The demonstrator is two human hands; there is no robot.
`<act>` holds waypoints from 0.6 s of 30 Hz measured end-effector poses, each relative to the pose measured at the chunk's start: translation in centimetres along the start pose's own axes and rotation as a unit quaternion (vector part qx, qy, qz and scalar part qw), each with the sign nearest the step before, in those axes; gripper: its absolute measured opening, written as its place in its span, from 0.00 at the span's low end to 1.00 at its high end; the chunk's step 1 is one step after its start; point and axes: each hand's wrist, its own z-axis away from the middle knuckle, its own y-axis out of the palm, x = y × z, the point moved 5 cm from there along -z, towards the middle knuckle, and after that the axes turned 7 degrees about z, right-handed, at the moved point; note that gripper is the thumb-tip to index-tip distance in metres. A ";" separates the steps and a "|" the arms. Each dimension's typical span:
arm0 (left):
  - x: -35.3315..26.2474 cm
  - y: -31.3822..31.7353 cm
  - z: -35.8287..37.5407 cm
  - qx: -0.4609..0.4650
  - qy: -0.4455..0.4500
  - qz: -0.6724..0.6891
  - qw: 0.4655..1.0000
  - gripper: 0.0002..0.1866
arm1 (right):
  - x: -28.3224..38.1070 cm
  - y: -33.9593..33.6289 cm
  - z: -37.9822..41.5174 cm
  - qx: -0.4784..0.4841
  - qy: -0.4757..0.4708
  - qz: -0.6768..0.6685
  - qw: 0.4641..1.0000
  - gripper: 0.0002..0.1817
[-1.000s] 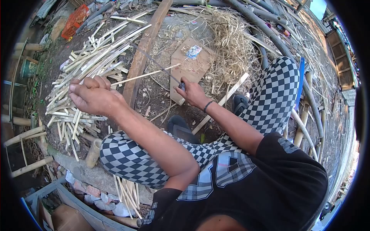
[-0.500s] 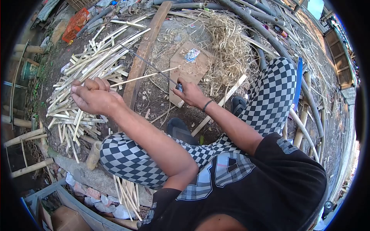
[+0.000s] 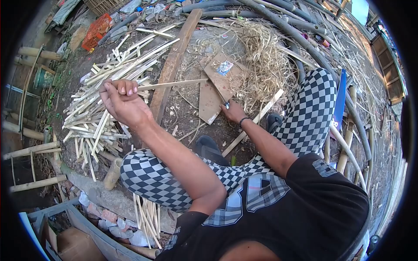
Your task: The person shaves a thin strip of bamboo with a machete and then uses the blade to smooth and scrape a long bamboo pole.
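My left hand (image 3: 126, 104) is closed around one end of a thin bamboo strip (image 3: 176, 83), palm turned up. The strip reaches right, over a wooden plank (image 3: 173, 56), and its far end meets a knife's blade. In my right hand (image 3: 235, 112) is the handle of this long, thin-bladed knife (image 3: 217, 90), its blade pointing up and away to the left. Below the blade lie flat brown boards (image 3: 210, 106), one bearing a colourful wrapper or sticker (image 3: 224, 68).
A large heap of split bamboo strips (image 3: 98, 115) lies left of the plank. Curly shavings (image 3: 263, 56) pile up behind the boards. Long poles (image 3: 291, 28) run along the back right. A blue saw-like blade (image 3: 340, 100) stands beside my right knee. An orange crate (image 3: 96, 31) sits far left.
The knife has swung from pointing left across the strip to pointing more forward over the boards. My left hand has turned and the strip now lies flatter. The whole view has shifted slightly.
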 end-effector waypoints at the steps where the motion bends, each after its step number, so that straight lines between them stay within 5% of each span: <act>1: 0.4 0.3 -0.1 0.041 -0.010 0.011 0.999 0.09 | -0.1 0.0 0.0 0.000 0.007 0.005 1.000 0.31; 14: 1.3 0.4 0.3 0.053 -0.008 -0.024 0.998 0.24 | 3.7 -2.7 1.1 0.012 0.007 -0.189 0.982 0.27; 16: 1.1 0.9 0.6 0.013 0.035 -0.062 0.997 0.28 | 7.7 -7.1 3.7 -0.124 -0.126 -0.127 0.976 0.26; 18: 1.0 1.3 0.8 0.013 0.046 -0.071 0.996 0.29 | 10.7 -9.4 6.2 -0.103 -0.147 -0.147 0.973 0.24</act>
